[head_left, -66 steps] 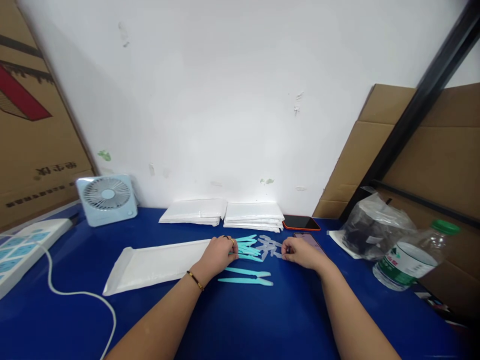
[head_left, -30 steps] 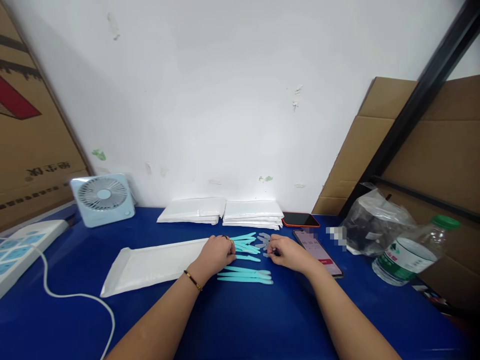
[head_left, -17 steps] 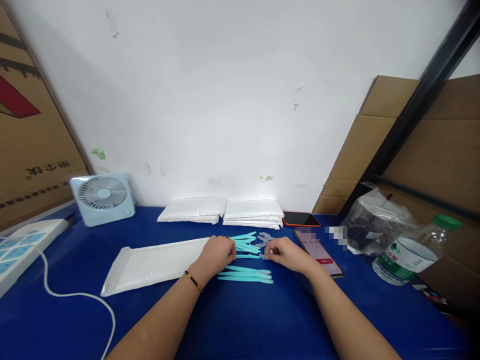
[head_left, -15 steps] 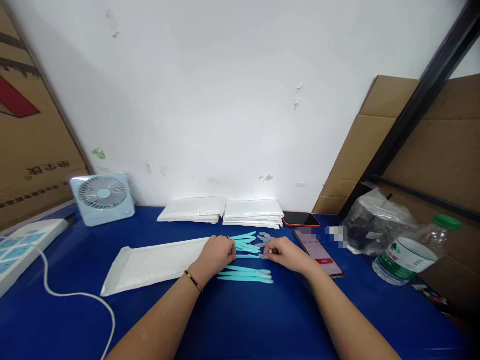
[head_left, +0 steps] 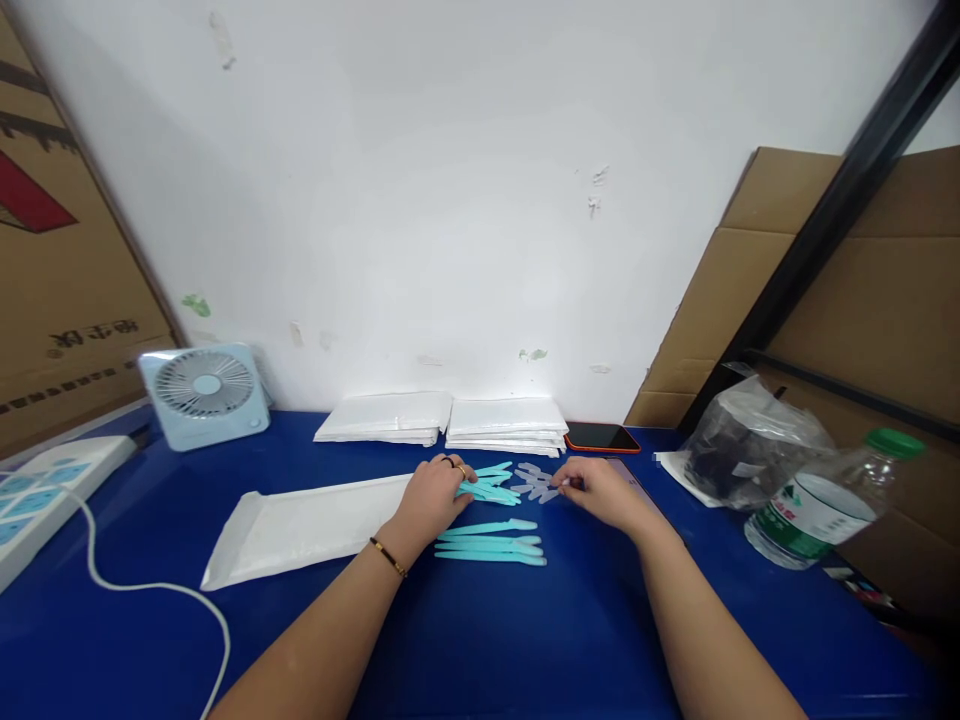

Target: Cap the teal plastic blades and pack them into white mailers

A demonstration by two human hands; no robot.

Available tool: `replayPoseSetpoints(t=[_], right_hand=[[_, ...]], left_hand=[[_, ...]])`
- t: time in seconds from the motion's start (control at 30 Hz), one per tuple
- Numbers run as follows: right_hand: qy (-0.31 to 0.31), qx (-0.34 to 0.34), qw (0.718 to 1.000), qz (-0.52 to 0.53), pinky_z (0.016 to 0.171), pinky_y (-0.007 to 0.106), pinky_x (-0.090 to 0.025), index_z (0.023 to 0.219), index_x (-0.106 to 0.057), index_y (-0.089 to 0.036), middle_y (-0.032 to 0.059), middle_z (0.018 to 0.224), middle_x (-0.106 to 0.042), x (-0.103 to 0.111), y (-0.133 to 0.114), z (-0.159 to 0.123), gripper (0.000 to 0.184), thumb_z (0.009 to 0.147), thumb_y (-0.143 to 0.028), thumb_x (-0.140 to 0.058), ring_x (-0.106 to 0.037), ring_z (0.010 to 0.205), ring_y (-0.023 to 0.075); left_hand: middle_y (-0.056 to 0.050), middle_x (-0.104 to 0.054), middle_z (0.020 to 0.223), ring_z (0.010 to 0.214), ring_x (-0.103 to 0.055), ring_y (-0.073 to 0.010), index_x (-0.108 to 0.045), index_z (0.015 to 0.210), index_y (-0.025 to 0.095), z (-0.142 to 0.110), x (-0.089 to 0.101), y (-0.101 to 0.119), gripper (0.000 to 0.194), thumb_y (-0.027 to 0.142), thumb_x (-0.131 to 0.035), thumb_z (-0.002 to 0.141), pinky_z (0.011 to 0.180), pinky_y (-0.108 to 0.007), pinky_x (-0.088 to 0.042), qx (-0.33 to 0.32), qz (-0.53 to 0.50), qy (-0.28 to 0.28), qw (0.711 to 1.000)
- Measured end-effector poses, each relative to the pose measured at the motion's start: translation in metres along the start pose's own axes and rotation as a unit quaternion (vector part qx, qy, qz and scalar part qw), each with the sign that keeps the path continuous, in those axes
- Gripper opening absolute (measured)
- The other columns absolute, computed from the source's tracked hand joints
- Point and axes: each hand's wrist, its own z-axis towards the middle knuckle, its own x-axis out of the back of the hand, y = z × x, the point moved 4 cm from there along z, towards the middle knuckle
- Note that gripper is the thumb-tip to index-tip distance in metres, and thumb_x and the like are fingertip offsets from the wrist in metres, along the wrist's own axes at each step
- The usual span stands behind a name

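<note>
My left hand [head_left: 439,492] reaches onto a loose pile of turquoise eyebrow razors [head_left: 491,484], its thumb and fingers closing on one at the handle end. On the right, my right hand [head_left: 596,490] pinches a small clear plastic cap [head_left: 558,483] at the edge of a little heap of clear caps [head_left: 532,478]. Nearer to me, several capped razors [head_left: 491,545] lie side by side, the topmost slightly apart from the others. A long white packet [head_left: 307,525] lies flat to the left, partly behind my left hand.
Two stacks of white packets [head_left: 506,425] stand against the wall. An orange-edged phone [head_left: 602,437] lies at the back, and another phone [head_left: 634,480] is mostly hidden by my right arm. A fan [head_left: 206,395], power strip [head_left: 56,500], plastic bag [head_left: 750,445] and bottle [head_left: 821,510] flank the workspace.
The razor held between both hands now lies above the row with a cap on. My left hand has moved back to the razor pile, my right hand up and right to the caps.
</note>
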Motion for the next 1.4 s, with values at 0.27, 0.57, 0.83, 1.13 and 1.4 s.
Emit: replayPoseSetpoints(t=[0.27, 0.57, 0.83, 1.13, 1.4], right_hand=[[-0.057, 0.021, 0.998, -0.002, 0.062, 0.024, -0.041, 0.076, -0.068, -0.019, 0.0032, 0.079, -0.064, -0.017, 0.002, 0.003, 0.012, 0.073, -0.019, -0.055, -0.057, 0.068, 0.0148], [-0.073, 0.035, 0.997, 0.007, 0.058, 0.022, -0.040, 0.080, -0.066, -0.018, 0.0038, 0.082, -0.063, -0.014, -0.011, -0.002, 0.013, 0.071, -0.023, -0.058, -0.056, 0.066, 0.0141], [-0.082, 0.053, 0.995, 0.012, 0.055, 0.020, -0.038, 0.074, -0.067, -0.017, 0.0019, 0.070, -0.065, -0.025, -0.016, 0.002, 0.018, 0.065, -0.009, -0.053, -0.056, 0.061, 0.0125], [-0.082, 0.091, 0.992, 0.042, 0.059, 0.022, -0.041, 0.075, -0.069, -0.019, 0.0030, 0.075, -0.065, -0.030, -0.035, 0.003, 0.020, 0.072, -0.011, -0.051, -0.057, 0.065, 0.0128], [-0.103, 0.101, 0.987, 0.070, 0.061, 0.023, -0.043, 0.077, -0.069, -0.020, 0.0017, 0.076, -0.065, -0.030, -0.043, 0.003, 0.019, 0.076, -0.012, -0.052, -0.059, 0.069, 0.0136]], left_hand=[[-0.003, -0.062, 0.083, 0.087, -0.052, -0.0176, -0.064, 0.078, 0.022, 0.003, -0.002, -0.006, 0.015, 0.021, -0.049, 0.081, 0.071, -0.029, -0.032, 0.006, 0.026, -0.010, 1.000], [-0.003, -0.062, 0.078, 0.074, -0.054, -0.0151, -0.061, 0.075, 0.019, -0.003, 0.003, 0.012, 0.020, 0.022, -0.043, 0.083, 0.067, -0.028, -0.031, -0.055, 0.029, -0.042, 0.997], [-0.002, -0.064, 0.077, 0.072, -0.056, -0.0151, -0.063, 0.075, 0.021, -0.002, -0.008, 0.016, 0.020, 0.024, -0.045, 0.083, 0.068, -0.027, -0.033, -0.051, 0.013, -0.058, 0.997], [-0.003, -0.064, 0.078, 0.076, -0.057, -0.0164, -0.063, 0.076, 0.020, -0.002, -0.008, 0.020, 0.018, 0.023, -0.047, 0.082, 0.074, -0.028, -0.036, -0.054, 0.013, -0.057, 0.997], [-0.002, -0.065, 0.079, 0.078, -0.058, -0.0157, -0.063, 0.075, 0.021, -0.006, -0.012, 0.031, 0.019, 0.026, -0.047, 0.083, 0.074, -0.027, -0.037, -0.083, -0.043, -0.072, 0.993]])
